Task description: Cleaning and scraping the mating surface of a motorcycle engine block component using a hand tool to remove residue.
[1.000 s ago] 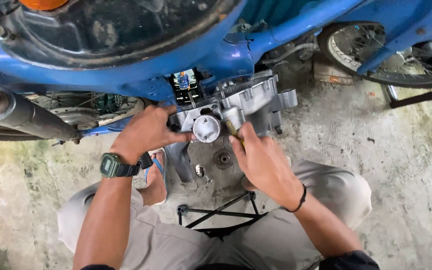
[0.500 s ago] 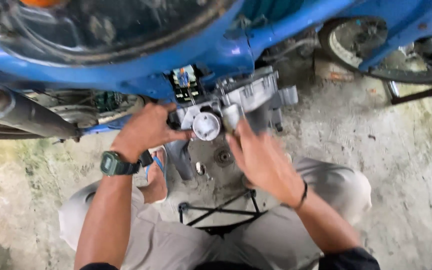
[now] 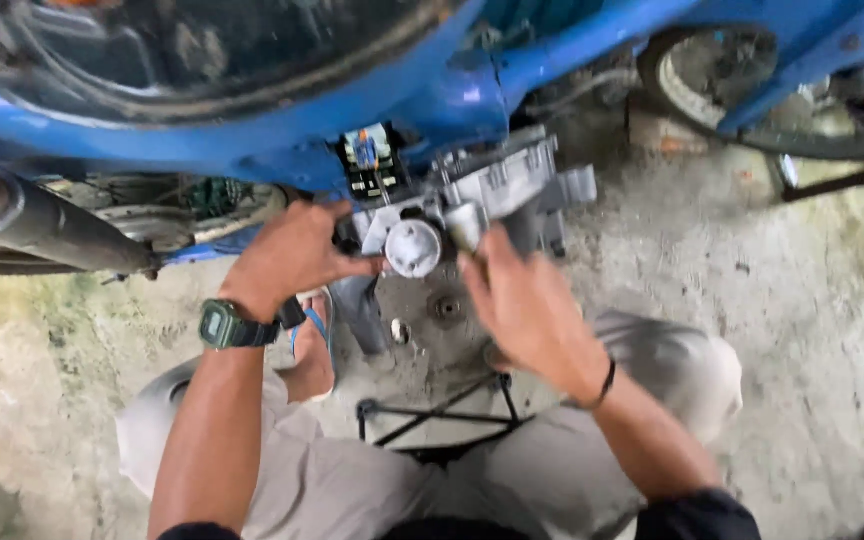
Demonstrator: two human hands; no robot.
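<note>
The grey metal engine block (image 3: 472, 205) sits under the blue motorbike frame (image 3: 432, 95). The left hand (image 3: 292, 255) touches its left side, the right hand (image 3: 527, 305) its front. The dark exhaust pipe (image 3: 42, 228) lies far left, the spoked wheel (image 3: 782, 85) far right.

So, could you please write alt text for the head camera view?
Both bare hands work on a grey engine casing under a blue motorbike: the left hand grips it beside a round silver cap, the blurred right hand touches its front. The person squats on concrete floor.
</note>
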